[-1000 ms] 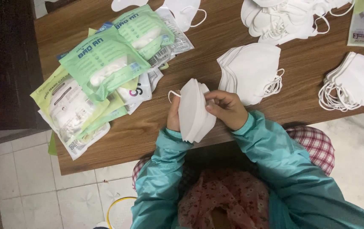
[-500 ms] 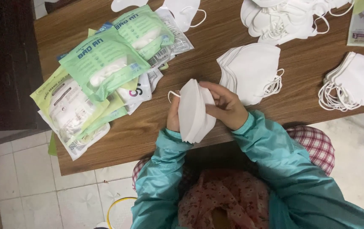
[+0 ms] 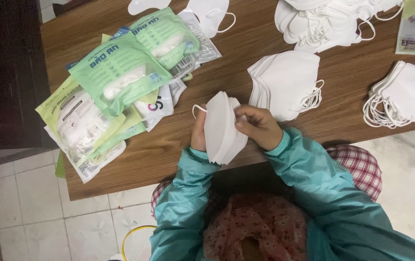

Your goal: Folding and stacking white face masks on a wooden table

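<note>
The right hand [image 3: 261,126] pinches the edge of a small stack of folded white masks [image 3: 222,128], and the left hand [image 3: 199,133] grips its far side above the table [image 3: 178,145] edge. Squaring the edges evenly, with ear loops tucked, seems key before reaching the green packets [image 3: 120,72] well to the left.

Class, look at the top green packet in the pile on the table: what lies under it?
Under the green packet lie more packets, yellow-green and clear, fanned across the wooden table. White masks show through them. How many packets are stacked beneath is hidden.
</note>
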